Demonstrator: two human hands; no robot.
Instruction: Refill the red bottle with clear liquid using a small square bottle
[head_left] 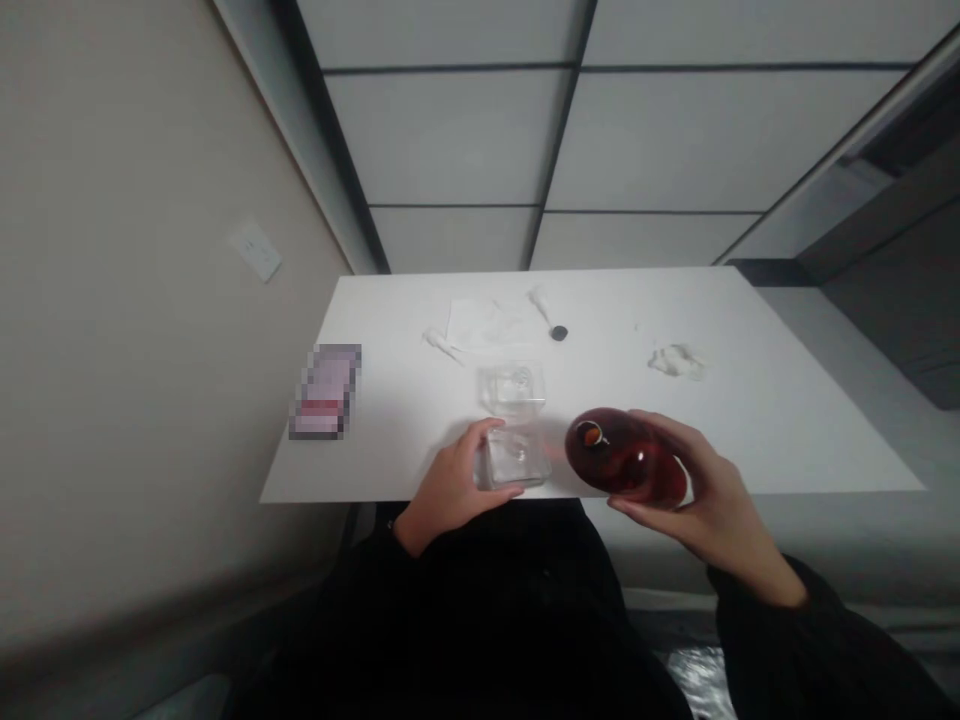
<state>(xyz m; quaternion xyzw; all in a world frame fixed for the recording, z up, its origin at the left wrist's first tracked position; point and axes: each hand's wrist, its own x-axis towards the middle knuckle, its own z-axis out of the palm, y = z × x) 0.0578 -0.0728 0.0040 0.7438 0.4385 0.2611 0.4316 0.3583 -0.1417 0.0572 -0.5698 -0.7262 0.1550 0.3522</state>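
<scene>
My right hand (709, 490) is wrapped round a rounded bottle (630, 465) of dark red liquid. The bottle leans with its mouth toward the left; an orange spot shows at the mouth. At the table's front edge, my left hand (450, 475) grips a clear square glass container (519, 458), thumb at the near side and fingers at the far side. The bottle is to the right of this container, apart from it. Just behind stands a second clear container (514, 388), untouched. Whether the held container has liquid in it, I cannot tell.
On the white table (390, 400) lie a blurred-out pinkish object (327, 392) at left, a white sheet (484, 325), two whitish slim items, a dark round piece (559, 333), and a crumpled tissue (677, 361) at right. Behind is a panelled wall.
</scene>
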